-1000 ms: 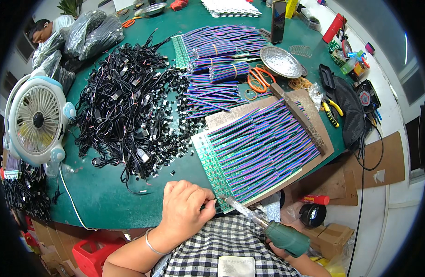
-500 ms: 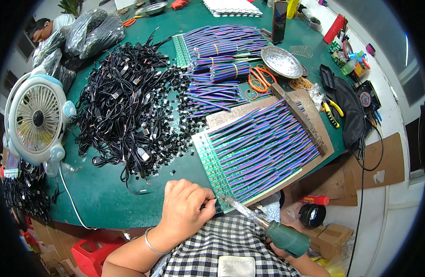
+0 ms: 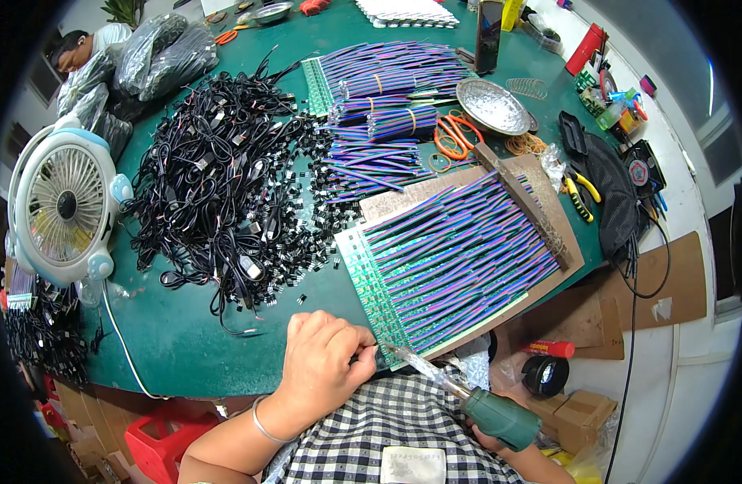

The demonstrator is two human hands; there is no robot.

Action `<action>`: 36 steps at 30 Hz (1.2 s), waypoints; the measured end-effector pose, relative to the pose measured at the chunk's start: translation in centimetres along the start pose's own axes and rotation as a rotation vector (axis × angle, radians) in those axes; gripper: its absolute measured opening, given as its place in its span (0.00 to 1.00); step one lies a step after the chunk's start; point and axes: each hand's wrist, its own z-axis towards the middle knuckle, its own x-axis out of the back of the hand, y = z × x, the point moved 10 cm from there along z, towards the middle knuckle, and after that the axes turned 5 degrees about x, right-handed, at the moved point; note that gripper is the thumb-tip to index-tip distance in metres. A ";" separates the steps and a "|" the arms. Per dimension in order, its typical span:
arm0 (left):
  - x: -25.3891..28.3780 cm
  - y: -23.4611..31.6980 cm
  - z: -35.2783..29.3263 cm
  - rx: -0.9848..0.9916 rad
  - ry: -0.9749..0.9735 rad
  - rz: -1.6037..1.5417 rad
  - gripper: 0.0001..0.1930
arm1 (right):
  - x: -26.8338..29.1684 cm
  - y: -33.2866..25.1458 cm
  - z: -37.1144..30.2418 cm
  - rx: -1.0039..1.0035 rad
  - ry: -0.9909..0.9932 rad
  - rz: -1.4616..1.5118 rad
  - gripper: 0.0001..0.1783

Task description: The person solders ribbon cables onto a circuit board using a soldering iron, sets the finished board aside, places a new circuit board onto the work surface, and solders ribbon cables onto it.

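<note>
My left hand (image 3: 323, 355) is closed, thumb and forefinger pinched at the near left corner of the green circuit board panel (image 3: 371, 294). Whatever it pinches is too small or hidden to make out. A soldering iron (image 3: 504, 415) with a dark green handle is gripped by my right hand (image 3: 490, 442), which is mostly hidden below it. The iron's metal tip points left and meets or hovers over the panel's near end, close to my left fingertips. Rows of black, blue and purple wires (image 3: 468, 258) run from the panel to the right, under a wooden bar (image 3: 524, 206).
To the left lie heaped black cables (image 3: 218, 185) and a white fan (image 3: 64, 206). Wire bundles (image 3: 399, 121), orange scissors (image 3: 458, 135), a metal dish (image 3: 493, 106) and yellow-handled cutters (image 3: 582, 196) sit beyond the board. Another person (image 3: 85, 52) is at the far left.
The soldering iron's tip has shifted very slightly right along the panel's near end. My left hand stays in the same pinch.
</note>
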 end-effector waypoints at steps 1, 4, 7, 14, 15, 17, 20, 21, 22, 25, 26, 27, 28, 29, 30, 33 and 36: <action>0.0 -0.1 0.0 0.001 0.000 0.000 0.09 | -0.2 2.2 -1.0 -0.183 0.026 0.124 0.17; -0.1 0.0 0.2 -0.007 0.004 -0.012 0.09 | 0.8 2.4 -1.1 -0.237 0.164 0.326 0.12; 0.4 0.0 0.1 -0.007 0.006 -0.008 0.09 | 3.7 1.0 1.5 -0.088 0.402 0.352 0.09; -0.1 0.1 -0.4 -0.004 0.011 0.012 0.08 | 14.9 -5.8 11.0 0.320 0.715 0.132 0.21; -0.2 0.0 -0.3 0.002 0.014 0.011 0.08 | 15.8 -7.6 12.2 0.393 0.810 0.273 0.17; -0.1 0.0 -0.5 -0.008 0.029 0.011 0.08 | 17.5 -9.0 14.1 0.465 0.868 0.231 0.14; 0.3 0.3 -0.6 -0.005 0.046 0.009 0.09 | 18.3 -6.9 19.1 0.214 0.823 0.075 0.12; 0.4 0.5 -0.5 -0.007 0.050 0.009 0.09 | 18.7 -4.8 20.6 0.055 0.774 -0.013 0.11; 0.2 0.5 -0.5 -0.013 0.021 0.014 0.08 | 19.6 -5.1 20.8 0.261 0.824 -0.301 0.10; -0.1 0.0 -0.3 0.001 -0.011 0.013 0.07 | 19.1 -6.1 18.4 0.290 0.851 0.044 0.13; 0.1 0.1 -0.5 0.006 0.005 0.024 0.07 | 18.7 -6.9 17.2 0.296 0.792 0.037 0.16; 0.3 0.3 -0.5 -0.001 -0.014 0.020 0.07 | 18.4 -7.9 16.1 0.311 0.745 0.029 0.19; 0.4 0.1 -0.6 0.004 -0.021 -0.017 0.07 | 17.4 -8.1 15.3 0.304 0.679 0.133 0.20; 0.6 -0.2 -0.5 0.005 -0.023 -0.055 0.07 | 16.1 -7.7 14.5 0.300 0.617 0.234 0.21; 1.1 -0.6 -0.6 0.033 -0.025 -0.095 0.08 | 15.2 -6.7 13.2 0.287 0.601 0.277 0.22; 3.5 -3.1 -1.0 0.088 0.066 0.050 0.08 | 12.2 -3.3 8.8 0.310 0.520 0.373 0.26; 5.9 -5.8 -0.9 0.221 0.154 0.095 0.08 | 8.4 -1.2 6.2 0.043 0.344 0.318 0.27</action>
